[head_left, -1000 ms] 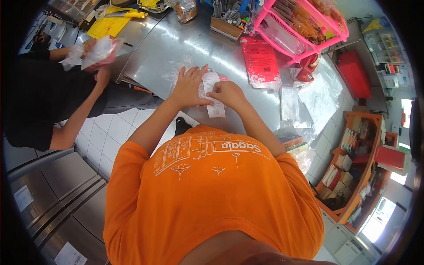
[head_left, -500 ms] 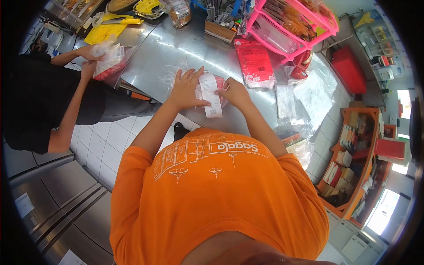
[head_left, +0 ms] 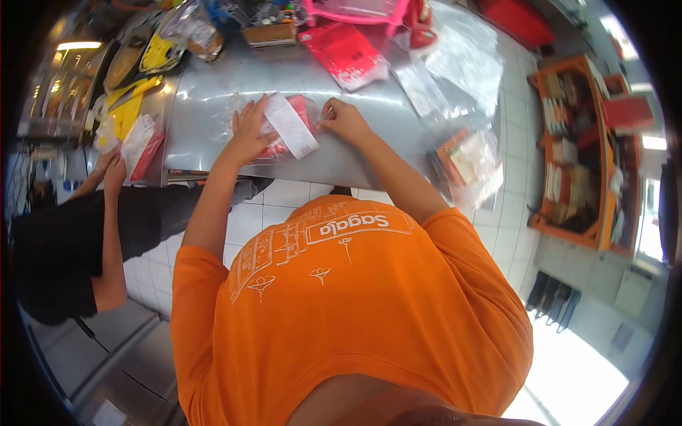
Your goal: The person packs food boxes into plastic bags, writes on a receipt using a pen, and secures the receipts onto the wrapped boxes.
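Observation:
A red and white package in clear plastic (head_left: 301, 108) lies on the steel table in front of me. A long white printed paper slip (head_left: 290, 126) rests slantwise across its top. My left hand (head_left: 249, 133) is laid over the package's left side, fingers stretched out and pressing on the plastic and the slip's edge. Just right of the package is my right hand (head_left: 347, 122), its fingers curled with thumb and forefinger close together. Whether something thin is pinched there is too small to make out.
A red plastic packet (head_left: 344, 57) and a pink rack (head_left: 355, 13) stand farther back on the steel table (head_left: 206, 106). Clear plastic bags (head_left: 462, 64) cover the right side, with a wrapped bundle (head_left: 465, 160) at the corner. At left, a co-worker (head_left: 64, 241) handles another red package (head_left: 145, 145).
The view has turned, so the table contents appear shifted left. The paper slip now slants more. My right hand has drawn away from the slip to the package's right side; my left stays on it.

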